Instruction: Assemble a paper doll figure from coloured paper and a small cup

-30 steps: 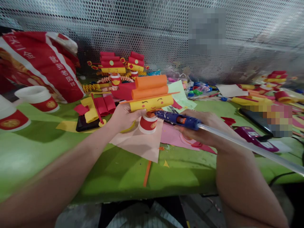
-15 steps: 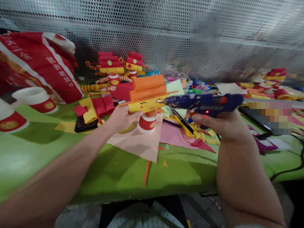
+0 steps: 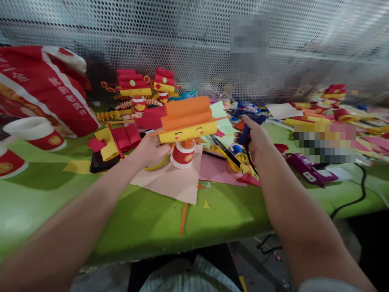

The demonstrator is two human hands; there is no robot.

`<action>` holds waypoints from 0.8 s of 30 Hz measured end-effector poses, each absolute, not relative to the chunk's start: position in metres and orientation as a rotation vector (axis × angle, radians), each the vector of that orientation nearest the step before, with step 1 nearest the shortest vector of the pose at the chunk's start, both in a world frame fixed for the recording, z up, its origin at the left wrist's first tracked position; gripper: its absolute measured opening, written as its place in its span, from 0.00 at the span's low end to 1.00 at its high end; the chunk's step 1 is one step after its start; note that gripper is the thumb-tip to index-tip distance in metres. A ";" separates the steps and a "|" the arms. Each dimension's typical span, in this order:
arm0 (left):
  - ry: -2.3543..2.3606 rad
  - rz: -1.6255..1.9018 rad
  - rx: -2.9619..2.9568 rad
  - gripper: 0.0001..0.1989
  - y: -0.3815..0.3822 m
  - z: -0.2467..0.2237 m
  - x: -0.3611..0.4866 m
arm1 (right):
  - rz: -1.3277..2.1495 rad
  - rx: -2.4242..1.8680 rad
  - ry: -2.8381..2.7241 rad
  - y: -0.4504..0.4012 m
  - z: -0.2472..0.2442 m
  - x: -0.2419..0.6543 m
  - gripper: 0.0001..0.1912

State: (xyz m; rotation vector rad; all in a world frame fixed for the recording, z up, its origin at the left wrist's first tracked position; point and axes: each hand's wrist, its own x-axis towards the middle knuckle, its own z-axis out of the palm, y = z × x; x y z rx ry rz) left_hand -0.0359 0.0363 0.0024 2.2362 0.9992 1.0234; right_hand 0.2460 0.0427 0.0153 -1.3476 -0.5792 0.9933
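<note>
My left hand (image 3: 153, 151) grips the left end of a paper figure (image 3: 188, 132), a yellow roll with a drawn smiling face under stacked orange paper rolls. A red and white paper cup (image 3: 182, 156) stands beneath that face, with a folded orange piece between them. Over to the right, my right hand (image 3: 257, 136) is wrapped round the handle of a blue glue gun (image 3: 245, 134), apart from the figure. Its nozzle is hard to make out against the clutter. A yellow and black utility knife (image 3: 226, 152) lies between the cup and the glue gun.
Finished-looking red and yellow figures (image 3: 133, 85) stand at the back by a perforated metal panel (image 3: 188, 36). White and red paper cups (image 3: 48, 138) and a red bag (image 3: 60, 89) are at the left. A purple box (image 3: 313, 168) and black cord (image 3: 354, 198) lie at the right.
My right hand has drawn the glue gun away from the figure's face, back and turned it so it points away from me. My left hand keeps its hold on the figure. The view has shifted slightly.
</note>
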 end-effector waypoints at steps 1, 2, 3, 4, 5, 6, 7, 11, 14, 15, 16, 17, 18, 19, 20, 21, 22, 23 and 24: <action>1.001 1.010 2.229 0.16 0.037 0.002 -0.036 | 1.012 -1.369 -0.578 0.045 0.012 0.246 0.08; 0.999 1.000 2.227 0.16 0.037 0.002 -0.035 | 1.029 -1.384 -0.580 0.046 0.009 0.246 0.09; 0.995 0.986 2.231 0.16 0.037 0.002 -0.035 | 1.039 -1.396 -0.580 0.048 0.006 0.246 0.10; 0.995 0.980 2.234 0.16 0.037 0.002 -0.035 | 1.047 -1.407 -0.580 0.049 0.004 0.246 0.10; 1.003 0.980 2.237 0.15 0.037 0.003 -0.035 | 1.053 -1.416 -0.578 0.050 0.002 0.246 0.11; 1.017 0.983 2.241 0.15 0.037 0.003 -0.035 | 1.056 -1.423 -0.575 0.050 0.000 0.246 0.11; 1.034 0.983 2.245 0.15 0.036 0.004 -0.035 | 1.060 -1.427 -0.572 0.051 0.000 0.247 0.11; 1.099 0.960 2.284 0.14 0.034 0.007 -0.037 | 1.072 -1.445 -0.548 0.052 0.000 0.248 0.12; 1.111 0.959 2.307 0.15 0.033 0.009 -0.038 | 1.099 -1.490 -0.511 0.052 0.002 0.249 0.13; 1.103 0.959 2.312 0.15 0.033 0.009 -0.038 | 1.120 -1.497 -0.509 0.052 0.003 0.249 0.12; 1.092 0.959 2.317 0.15 0.033 0.009 -0.038 | 1.142 -1.501 -0.513 0.052 0.004 0.250 0.12; 1.076 0.956 2.324 0.15 0.033 0.009 -0.037 | 1.161 -1.502 -0.519 0.052 0.004 0.251 0.11; 1.057 0.956 2.333 0.16 0.034 0.008 -0.037 | 1.171 -1.501 -0.524 0.053 0.005 0.251 0.11; 1.036 0.958 2.348 0.16 0.034 0.008 -0.037 | 1.174 -1.500 -0.527 0.053 0.004 0.252 0.11; 1.013 0.966 2.368 0.16 0.035 0.008 -0.037 | 1.170 -1.498 -0.532 0.054 0.004 0.253 0.11; 0.989 0.976 2.394 0.17 0.035 0.007 -0.037 | 1.166 -1.493 -0.541 0.055 0.003 0.254 0.11; 0.970 0.988 2.421 0.17 0.036 0.006 -0.038 | 1.160 -1.489 -0.552 0.056 0.002 0.255 0.11; 0.955 0.999 2.451 0.17 0.036 0.006 -0.038 | 1.156 -1.483 -0.570 0.057 0.001 0.256 0.11; 0.945 1.016 2.478 0.17 0.037 0.005 -0.038 | 1.152 -1.476 -0.591 0.059 0.000 0.257 0.11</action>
